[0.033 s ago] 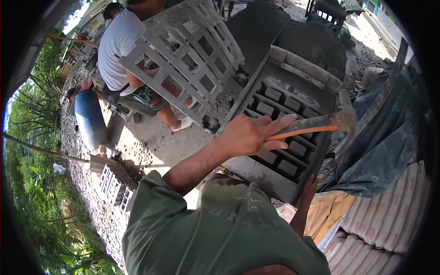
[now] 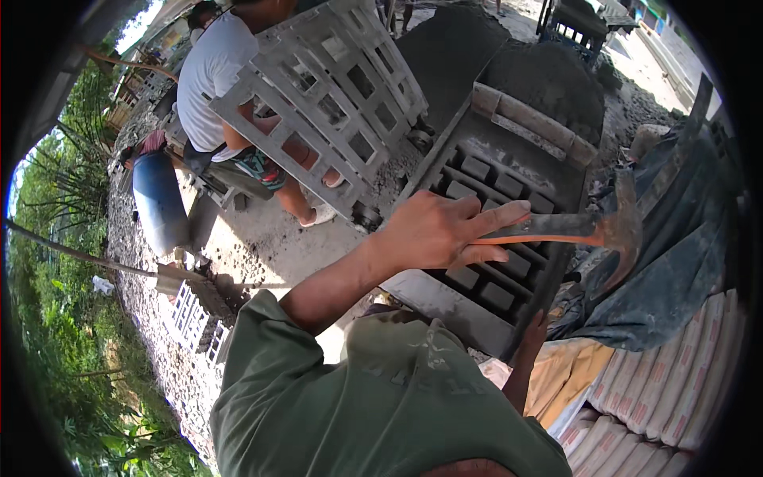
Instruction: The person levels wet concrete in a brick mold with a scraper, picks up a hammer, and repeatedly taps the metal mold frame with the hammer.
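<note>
My left hand is closed around the black and orange handle of a claw hammer, with the index finger stretched along the handle. The rusty hammer head points right, past the right side of a concrete block mould. Several grey rectangular blocks stand in rows inside the mould, with dark gaps between them. The hand and hammer hide part of these rows. My right hand is low beside the mould's near right corner. Its fingers are mostly hidden, and I cannot tell whether it holds anything.
At the left, a co-worker in a white shirt is behind a tilted grey slatted frame with small wheels. Dark mix is heaped beyond the mould. A blue drum lies farther left. To the right are a dark tarp and stacked bags.
The hammer has shifted slightly right and its head has turned, so the claw now shows more fully. My left hand has moved slightly right with it. My right hand stays low beside the mould.
</note>
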Motion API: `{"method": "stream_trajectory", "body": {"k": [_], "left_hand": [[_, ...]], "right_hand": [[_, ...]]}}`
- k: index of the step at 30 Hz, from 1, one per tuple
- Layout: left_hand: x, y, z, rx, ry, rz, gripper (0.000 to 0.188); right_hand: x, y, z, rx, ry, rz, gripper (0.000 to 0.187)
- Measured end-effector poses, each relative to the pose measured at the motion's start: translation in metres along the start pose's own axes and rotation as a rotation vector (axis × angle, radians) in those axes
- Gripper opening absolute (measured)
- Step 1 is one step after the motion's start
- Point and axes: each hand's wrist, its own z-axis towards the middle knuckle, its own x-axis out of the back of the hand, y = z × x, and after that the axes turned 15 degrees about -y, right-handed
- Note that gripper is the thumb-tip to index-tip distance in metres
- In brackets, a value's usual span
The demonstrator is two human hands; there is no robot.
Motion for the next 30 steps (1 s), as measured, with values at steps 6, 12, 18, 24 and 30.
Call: {"method": "stream_trajectory", "body": {"k": [6, 12, 18, 24, 30], "left_hand": [[0.039, -0.089, 0.002, 0.231, 0.202, 0.390, 0.056], [0.032, -0.136, -0.027, 0.856, 0.283, 0.049, 0.051], [0.033, -0.111, -0.018, 0.353, 0.251, 0.250, 0.050], [0.027, -0.144, -0.037, 0.877, 0.256, -0.002, 0.050], [0.015, -0.134, -0.038, 0.601, 0.228, 0.199, 0.045]], "right_hand": [[0.010, -0.038, -0.020, -0.071, -0.095, 0.092, 0.052], [0.013, -0.046, -0.020, -0.070, -0.121, 0.122, 0.049], [0.014, -0.040, -0.019, -0.180, -0.177, 0.219, 0.049], [0.009, -0.046, -0.018, -0.154, -0.181, 0.260, 0.050], [0.022, -0.057, -0.023, -0.144, -0.215, 0.110, 0.051]]}}
